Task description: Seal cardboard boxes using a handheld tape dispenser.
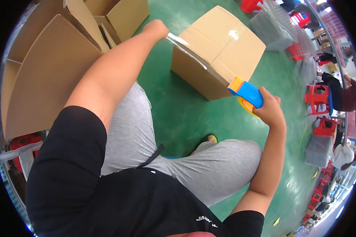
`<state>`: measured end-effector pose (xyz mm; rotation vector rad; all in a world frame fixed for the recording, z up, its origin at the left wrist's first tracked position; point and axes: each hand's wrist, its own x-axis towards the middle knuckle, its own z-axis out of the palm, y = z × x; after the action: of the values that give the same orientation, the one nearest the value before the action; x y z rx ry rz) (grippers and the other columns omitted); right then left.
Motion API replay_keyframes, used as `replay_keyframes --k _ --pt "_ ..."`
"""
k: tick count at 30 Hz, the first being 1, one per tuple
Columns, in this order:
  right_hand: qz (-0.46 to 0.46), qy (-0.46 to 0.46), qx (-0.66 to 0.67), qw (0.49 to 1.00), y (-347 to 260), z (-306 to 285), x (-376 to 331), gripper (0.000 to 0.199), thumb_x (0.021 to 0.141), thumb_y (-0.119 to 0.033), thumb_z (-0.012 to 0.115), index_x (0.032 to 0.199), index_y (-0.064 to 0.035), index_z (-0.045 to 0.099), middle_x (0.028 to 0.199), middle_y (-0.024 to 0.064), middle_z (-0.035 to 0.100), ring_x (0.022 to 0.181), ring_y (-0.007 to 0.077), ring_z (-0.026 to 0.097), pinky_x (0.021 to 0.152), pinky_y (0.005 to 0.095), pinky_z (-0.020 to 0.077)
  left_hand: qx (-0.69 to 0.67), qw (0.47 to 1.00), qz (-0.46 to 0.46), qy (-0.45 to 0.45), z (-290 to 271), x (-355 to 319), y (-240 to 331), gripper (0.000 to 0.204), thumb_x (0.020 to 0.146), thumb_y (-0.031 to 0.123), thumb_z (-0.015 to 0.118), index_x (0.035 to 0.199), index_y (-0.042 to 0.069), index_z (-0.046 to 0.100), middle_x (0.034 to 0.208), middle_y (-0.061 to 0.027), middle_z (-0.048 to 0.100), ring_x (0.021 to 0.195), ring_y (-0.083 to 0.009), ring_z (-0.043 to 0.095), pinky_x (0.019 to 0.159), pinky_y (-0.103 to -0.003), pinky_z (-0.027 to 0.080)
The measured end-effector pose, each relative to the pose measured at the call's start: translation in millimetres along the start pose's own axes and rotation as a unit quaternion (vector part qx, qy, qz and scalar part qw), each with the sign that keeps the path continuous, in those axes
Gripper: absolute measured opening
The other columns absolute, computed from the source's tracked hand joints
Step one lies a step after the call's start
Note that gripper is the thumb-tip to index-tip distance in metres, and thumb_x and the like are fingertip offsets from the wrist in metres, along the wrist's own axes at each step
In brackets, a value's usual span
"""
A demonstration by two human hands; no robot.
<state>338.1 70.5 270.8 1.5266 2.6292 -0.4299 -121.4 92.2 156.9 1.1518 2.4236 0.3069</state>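
A brown cardboard box point(229, 39) stands on the green floor in front of me, its top flaps folded down and meeting at a seam. My right hand point(269, 107) grips a blue and orange tape dispenser point(247, 94) at the box's near right corner. Clear packing tape point(186, 51) stretches along the box's near top edge, between the dispenser and my left hand. Past the left corner, my left hand point(156, 30) is closed on the tape's end, its fingertips mostly hidden. Whether the tape touches the cardboard along its whole length, I cannot tell.
Open cardboard boxes point(47, 75) crowd my left side, and another open box point(126, 17) stands beyond them. At the right are red stools point(317, 98), plastic-wrapped stacks point(271, 29) and several people seated along benches. My knees flank the floor before the box.
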Motion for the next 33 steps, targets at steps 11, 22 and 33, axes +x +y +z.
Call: replay_keyframes --k 11,22,33 --pt "0.023 -0.055 -0.022 0.998 0.7 -8.3 10.1 0.052 0.065 -0.017 0.071 0.114 -0.0077 0.056 0.092 0.0187 0.067 0.093 0.0377 0.061 0.103 0.0393 0.0340 -0.111 0.966 -0.059 -0.226 53.4 18.2 17.2 0.042 0.092 0.041 0.061 0.114 0.006 0.069 0.106 -0.0059 0.073 0.093 -0.0254 0.071 0.079 -0.046 0.055" --pt "0.007 -0.040 -0.025 0.999 -4.8 7.4 12.4 0.054 0.050 -0.008 0.076 0.099 -0.0077 0.054 0.089 0.0169 0.067 0.095 0.0432 0.061 0.094 0.0455 0.0395 -0.153 0.982 -0.005 0.114 66.2 15.5 11.3 0.033 0.088 0.032 0.063 0.098 0.002 0.071 0.109 -0.0242 0.067 0.102 -0.0396 0.065 0.086 -0.048 0.052" --pt "0.022 -0.033 -0.007 0.999 12.9 21.4 -0.8 0.048 0.055 -0.011 0.076 0.097 -0.0060 0.052 0.089 0.0179 0.066 0.090 0.0446 0.059 0.093 0.0437 0.0401 0.123 0.807 0.576 -0.038 109.5 -129.7 80.4 0.111 0.066 0.054 0.081 0.147 -0.004 0.032 0.157 -0.0211 0.026 0.147 -0.0329 0.024 0.120 -0.046 0.020"
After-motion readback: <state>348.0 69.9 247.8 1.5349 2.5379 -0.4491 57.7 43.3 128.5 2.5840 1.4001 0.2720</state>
